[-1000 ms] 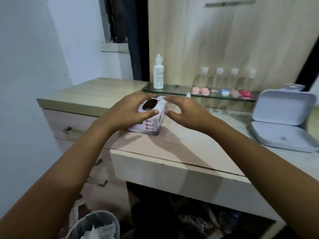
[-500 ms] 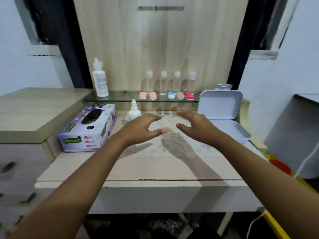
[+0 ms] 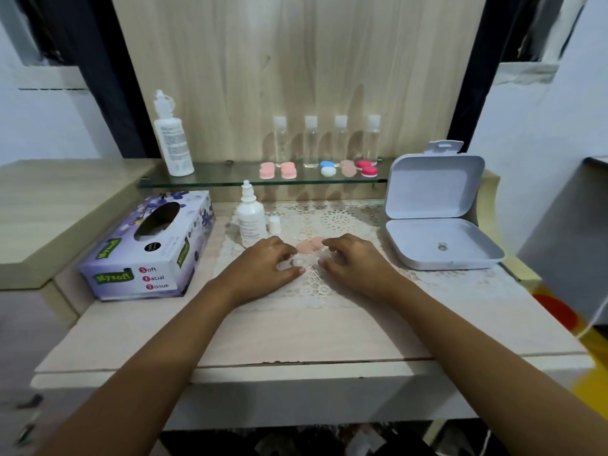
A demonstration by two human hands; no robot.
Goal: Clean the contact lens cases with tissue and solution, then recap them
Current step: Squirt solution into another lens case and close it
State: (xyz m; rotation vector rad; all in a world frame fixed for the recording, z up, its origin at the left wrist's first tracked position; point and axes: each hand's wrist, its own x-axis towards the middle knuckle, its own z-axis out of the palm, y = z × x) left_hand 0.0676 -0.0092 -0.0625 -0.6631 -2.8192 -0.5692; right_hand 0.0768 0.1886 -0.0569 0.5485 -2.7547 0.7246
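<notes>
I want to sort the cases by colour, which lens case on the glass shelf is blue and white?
The blue-and-white case, middle of five on the glass shelf; the others are pink or red.

Clear lens case [image 3: 297, 261] lies uncapped on the doily [image 3: 342, 222], pink caps [image 3: 311, 245] just behind.

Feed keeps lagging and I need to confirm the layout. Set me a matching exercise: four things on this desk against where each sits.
Things:
1. tissue box
2. tall bottle
3. white box
4. small cap

Places:
A. glass shelf, left end
B. right end of the table, lid open
C. left end of the table
D. on the lace mat, beside the small bottle

Pairs: 1-C, 2-A, 3-B, 4-D
</notes>
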